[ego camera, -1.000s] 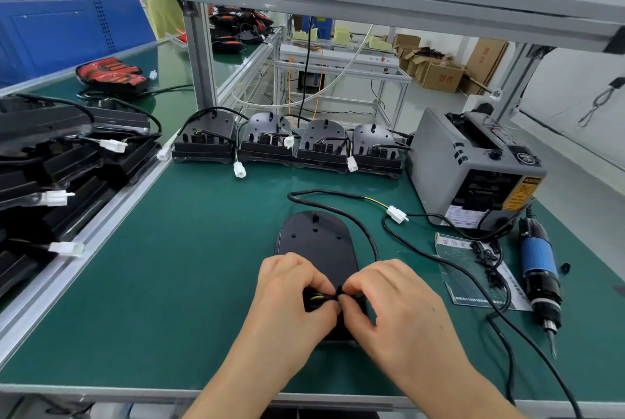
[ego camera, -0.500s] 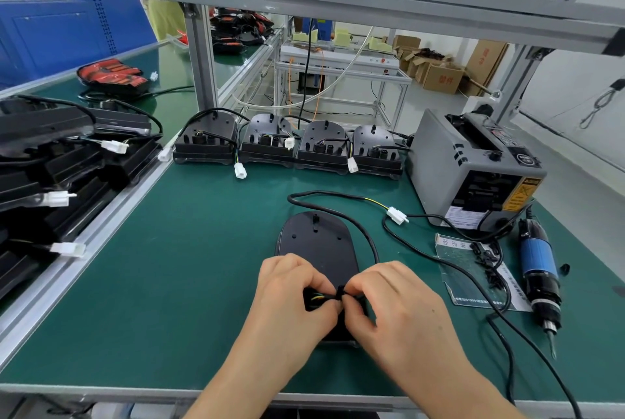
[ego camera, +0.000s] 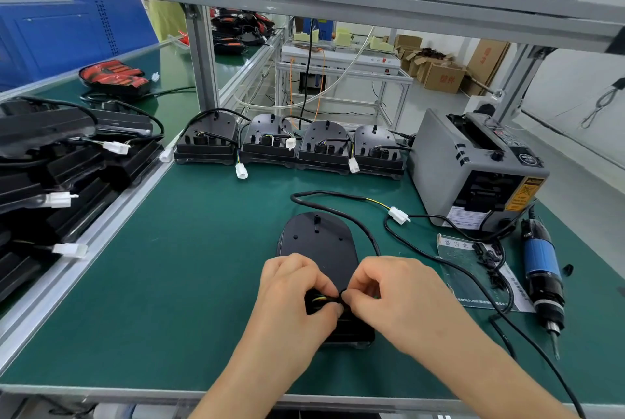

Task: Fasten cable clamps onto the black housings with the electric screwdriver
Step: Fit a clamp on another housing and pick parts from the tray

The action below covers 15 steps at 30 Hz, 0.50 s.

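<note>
Your left hand [ego camera: 294, 297] and your right hand [ego camera: 402, 303] meet over the near end of the black housing [ego camera: 318, 246]. The housing lies flat on the green table [ego camera: 169, 266], directly in front of you.

The fingers of both hands are curled. Your left thumb and forefinger pinch the cable [ego camera: 324, 193] at the place where its yellow wire shows, close to the near end of the housing. Your right fingertips pinch a small black part [ego camera: 344, 293] just beside them, but it is too small to say what it is. The fingertips of the two hands touch each other.

From your hands the cable runs up along the right side of the housing, loops behind it and ends in a white connector [ego camera: 399, 215] on the table.

The electric screwdriver [ego camera: 541, 269] lies on the table at your right, well apart from both hands, with its tip pointing toward you. Between it and the housing is a clear sheet [ego camera: 470, 290] with some little black pieces [ego camera: 487, 259] on it. A grey machine [ego camera: 473, 165] stands behind the sheet.

Four more housings [ego camera: 321, 144] stand in a row at the far edge of the table. Others are piled on the bench [ego camera: 50, 165] at your left.
</note>
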Motion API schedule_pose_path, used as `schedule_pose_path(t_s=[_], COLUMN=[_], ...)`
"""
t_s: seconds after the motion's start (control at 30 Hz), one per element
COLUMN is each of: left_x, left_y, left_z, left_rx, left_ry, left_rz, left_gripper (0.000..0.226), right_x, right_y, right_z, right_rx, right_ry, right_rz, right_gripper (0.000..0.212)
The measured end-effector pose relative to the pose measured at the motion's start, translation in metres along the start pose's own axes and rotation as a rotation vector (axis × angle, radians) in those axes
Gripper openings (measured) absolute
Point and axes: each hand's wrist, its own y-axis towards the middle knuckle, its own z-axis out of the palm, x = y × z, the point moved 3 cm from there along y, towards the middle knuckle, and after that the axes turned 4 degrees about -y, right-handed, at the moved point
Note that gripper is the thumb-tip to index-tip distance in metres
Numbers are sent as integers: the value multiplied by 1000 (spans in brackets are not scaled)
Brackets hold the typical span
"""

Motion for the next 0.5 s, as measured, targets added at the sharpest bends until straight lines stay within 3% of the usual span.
schedule_pose_path(t_s=[0.37,0.5], left_x=[-1,2], left_y=[-2,-3], left_z=[-6,-18], left_rx=[45,20], left_ry=[-22,-49], left_rz=[0,-5], left_gripper=[19,14], right_x=[-3,-8], right_y=[-5,0], right_z=[5,4], right_rx=[41,126], right_ry=[81,189], right_rz=[-108,-101], right_gripper=[9,18])
